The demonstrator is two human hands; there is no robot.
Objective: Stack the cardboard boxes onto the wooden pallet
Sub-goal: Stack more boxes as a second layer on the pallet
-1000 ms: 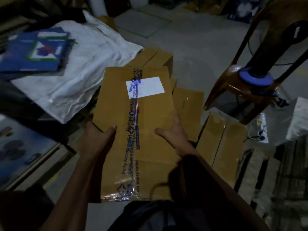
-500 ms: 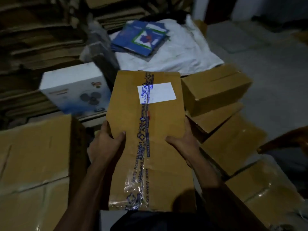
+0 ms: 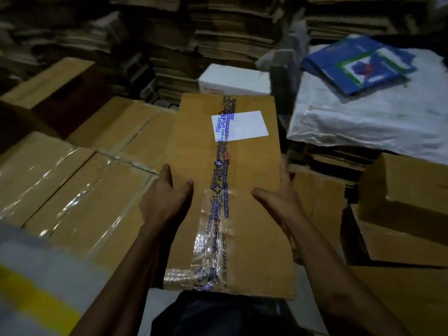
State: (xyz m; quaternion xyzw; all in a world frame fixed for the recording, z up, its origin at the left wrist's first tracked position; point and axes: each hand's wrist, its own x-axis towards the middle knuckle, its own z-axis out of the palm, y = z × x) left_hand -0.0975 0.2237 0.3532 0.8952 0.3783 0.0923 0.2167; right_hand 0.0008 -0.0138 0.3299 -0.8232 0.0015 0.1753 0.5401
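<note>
while two hands grip it, one cardboard box (image 3: 242, 185) hangs.

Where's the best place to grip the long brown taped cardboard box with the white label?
By its two long side edges near the middle, one hand from each side, as the left hand and right hand do now. The long brown taped cardboard box is narrow enough to span, and a mid-length hold likely keeps it balanced.

A box (image 3: 242, 190) sits between the left hand (image 3: 164, 197) and right hand (image 3: 283, 195); taped cartons (image 3: 72, 190) left, loose boxes (image 3: 400, 214) right, flattened cardboard stacks (image 3: 218, 32) beyond.
</note>
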